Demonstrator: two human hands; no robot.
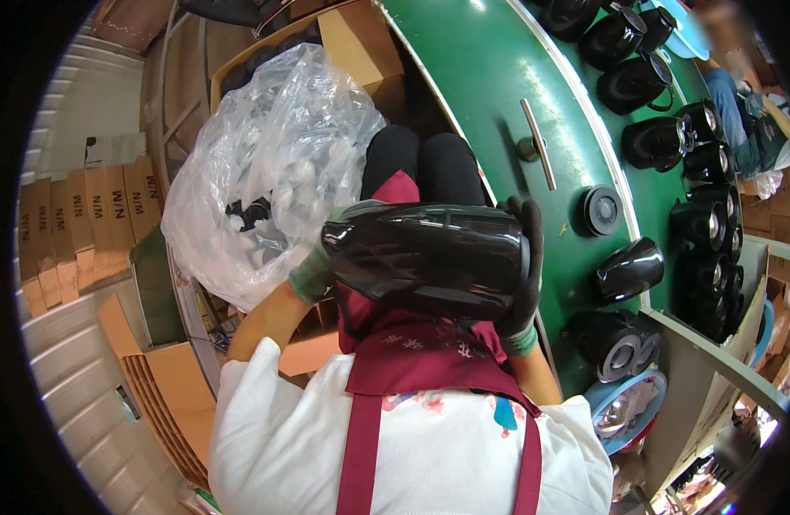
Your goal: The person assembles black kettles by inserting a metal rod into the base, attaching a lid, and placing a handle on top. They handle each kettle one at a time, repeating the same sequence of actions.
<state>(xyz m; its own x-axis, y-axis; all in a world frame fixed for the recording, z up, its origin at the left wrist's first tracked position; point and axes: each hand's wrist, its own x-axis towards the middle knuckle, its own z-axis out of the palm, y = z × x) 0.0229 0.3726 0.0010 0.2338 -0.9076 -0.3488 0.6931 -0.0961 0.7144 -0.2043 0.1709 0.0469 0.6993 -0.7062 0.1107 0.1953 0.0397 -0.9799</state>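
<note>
A long, glossy black jug shell lies sideways across my lap, held between both hands. My left hand, in a grey-green glove, grips its narrower left end, the fingers mostly hidden behind the shell. At the wider right end, my right hand wraps dark gloved fingers around the rim. On the green worktable to the right are a metal rod on a short stand, a round black disc and another black shell lying tilted.
At left, a clear plastic bag bulges with small white and black parts, beside an open cardboard box. Several black jugs line the table's far side. Black ring-ended parts and a blue basin stand at right. Another person is beyond.
</note>
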